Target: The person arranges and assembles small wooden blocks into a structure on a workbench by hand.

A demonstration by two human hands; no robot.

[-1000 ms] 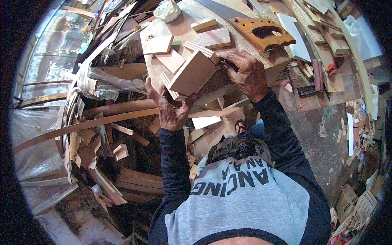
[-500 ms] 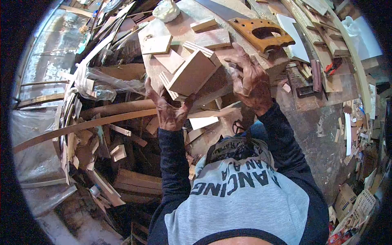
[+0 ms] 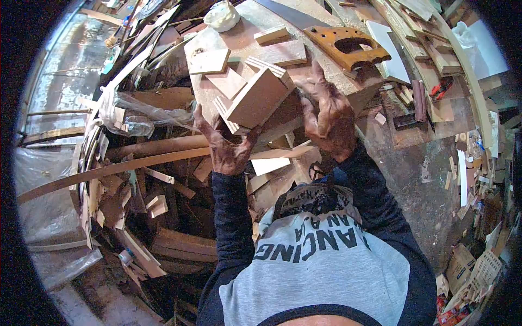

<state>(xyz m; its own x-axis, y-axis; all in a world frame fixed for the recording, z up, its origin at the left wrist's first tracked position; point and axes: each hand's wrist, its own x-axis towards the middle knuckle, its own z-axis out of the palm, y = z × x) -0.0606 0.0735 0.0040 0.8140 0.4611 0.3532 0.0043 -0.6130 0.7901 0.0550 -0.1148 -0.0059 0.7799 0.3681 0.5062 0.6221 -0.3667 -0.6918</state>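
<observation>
A small box-like wooden piece [image 3: 258, 100] with layered plywood ends stands on the workbench [image 3: 198, 48]. My left hand [image 3: 231, 149] curves round its near left corner, thumb out to the left and fingers at the lower edge. By the box's right end is my right hand [image 3: 329, 111], open, one finger stretched out and other fingertips close to the plywood. Behind the box lie a flat wooden offcut [image 3: 209, 61], a longer board piece [image 3: 283, 52] and a small wooden strip [image 3: 271, 35].
A handsaw with a wooden handle [image 3: 348, 46] rests on the bench's right side. A whitish lump [image 3: 222, 16] sits at the back. Scrap wood and a long curved strip [image 3: 114, 169] fill the left. At right are stacked planks [image 3: 429, 43] and a red-handled tool [image 3: 441, 88].
My right hand has turned and drawn its fingers closer together near the box's right end. My left hand and the box have hardly moved.
</observation>
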